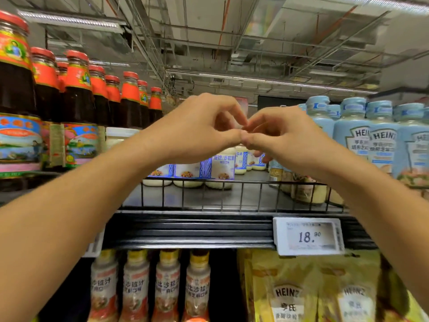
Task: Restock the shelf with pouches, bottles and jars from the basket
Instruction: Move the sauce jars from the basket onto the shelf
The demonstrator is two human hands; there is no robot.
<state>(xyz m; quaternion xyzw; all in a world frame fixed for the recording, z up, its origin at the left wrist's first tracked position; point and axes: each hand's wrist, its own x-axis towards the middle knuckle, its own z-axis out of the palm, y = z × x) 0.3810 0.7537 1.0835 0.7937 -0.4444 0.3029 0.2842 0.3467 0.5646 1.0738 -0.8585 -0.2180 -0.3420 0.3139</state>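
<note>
Left hand point(204, 126) and right hand point(276, 133) raised, curled fingers touching, grasping nothing visible

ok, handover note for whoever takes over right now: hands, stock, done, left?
Left hand and right hand: raised before the top wire-fronted shelf, fingertips touching, no product visibly held.
Stock: white mayonnaise bottles with blue labels stand mid-shelf, bare floor in front; red-capped dark sauce bottles to the left, pale blue Heinz bottles to the right.
Done: cannot tell.
Left: basket out of view; fill the gap.
</note>
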